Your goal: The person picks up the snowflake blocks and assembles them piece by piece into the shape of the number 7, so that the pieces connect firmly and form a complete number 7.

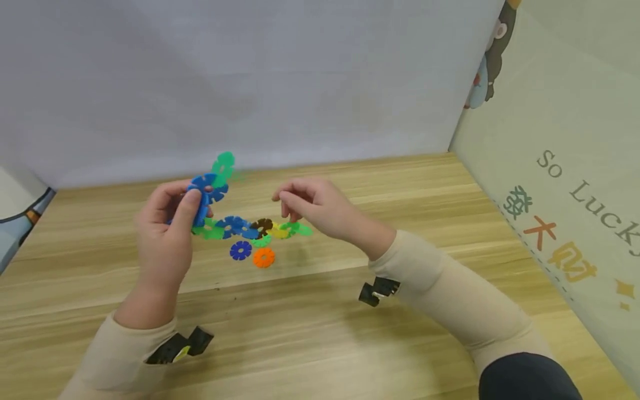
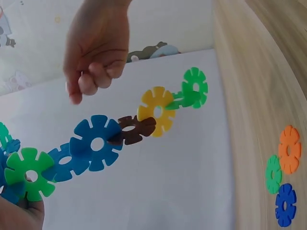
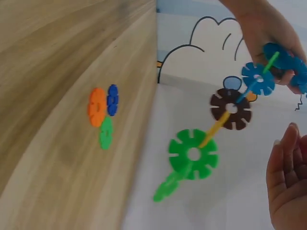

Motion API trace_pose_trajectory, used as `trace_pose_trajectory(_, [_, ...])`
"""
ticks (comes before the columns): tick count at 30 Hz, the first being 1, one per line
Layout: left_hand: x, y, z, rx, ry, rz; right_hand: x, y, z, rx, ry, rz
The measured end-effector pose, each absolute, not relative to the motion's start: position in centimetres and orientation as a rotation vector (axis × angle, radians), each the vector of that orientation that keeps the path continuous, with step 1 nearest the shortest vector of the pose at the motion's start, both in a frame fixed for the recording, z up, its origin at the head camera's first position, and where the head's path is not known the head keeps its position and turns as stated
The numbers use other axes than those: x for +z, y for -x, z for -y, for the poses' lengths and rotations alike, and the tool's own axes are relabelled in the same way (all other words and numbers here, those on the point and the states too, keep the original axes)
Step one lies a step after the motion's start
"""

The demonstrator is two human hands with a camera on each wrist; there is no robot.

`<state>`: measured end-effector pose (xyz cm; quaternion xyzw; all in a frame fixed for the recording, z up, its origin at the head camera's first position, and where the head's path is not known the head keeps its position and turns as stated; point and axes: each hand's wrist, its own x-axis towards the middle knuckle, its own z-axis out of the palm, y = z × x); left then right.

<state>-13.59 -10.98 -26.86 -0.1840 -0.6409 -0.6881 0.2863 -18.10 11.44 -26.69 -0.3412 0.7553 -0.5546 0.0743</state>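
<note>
My left hand (image 1: 197,203) pinches the blue end of a chain of plastic snowflake discs (image 1: 232,225) and holds it above the wooden table (image 1: 320,333). A mint-green disc (image 1: 223,165) sticks up above that hand. From there the chain runs right through blue (image 2: 96,142), brown (image 2: 135,129), yellow (image 2: 157,111) and green (image 2: 194,88) discs. My right hand (image 1: 285,200) hovers just above the chain's far end with its fingers curled and nothing in them. On the table below lie three loose discs: blue (image 1: 240,250), orange (image 1: 263,257) and green (image 1: 261,241).
A grey backdrop (image 1: 250,83) closes the far side of the table. On the right stands a pale printed panel (image 1: 560,183). The bare wood runs wide towards me in front of both arms.
</note>
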Motion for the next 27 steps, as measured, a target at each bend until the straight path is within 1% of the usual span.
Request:
trace_pose_trajectory(3, [-26.7, 13.6, 11.8, -2.008, 0.371, 1.604, -28.7, 18.1, -11.3, -1.576, 1.057, -2.252])
trace_pose_trajectory(5, [-26.6, 13.5, 12.3, -2.049, 0.306, 1.565, -29.9, 18.0, -10.9, -1.422, 1.097, -2.262])
trace_pose_trajectory(7, [-26.5, 13.4, 12.6, -2.059, 0.274, 1.545, -31.3, 18.0, -10.2, -1.186, 1.129, -2.295])
trace_pose_trajectory(11, [-26.4, 13.0, 12.7, -2.034, 0.255, 1.559, -34.3, 18.1, -8.7, -0.522, 1.234, -2.398])
trace_pose_trajectory(14, [-26.6, 12.8, 12.6, -1.989, 0.25, 1.594, -36.0, 18.0, -8.1, -0.176, 1.298, -2.432])
trace_pose_trajectory(19, [-26.9, 12.5, 12.5, -1.963, 0.248, 1.594, -36.8, 17.8, -7.8, 0.015, 1.404, -2.486])
trace_pose_trajectory(24, [-27.1, 12.3, 12.2, -1.97, 0.3, 1.574, -36.7, 17.5, -7.7, 0.065, 1.477, -2.598])
trace_pose_trajectory(27, [-27.0, 12.3, 12.0, -1.961, 0.338, 1.582, -36.9, 17.4, -7.8, 0.089, 1.471, -2.641])
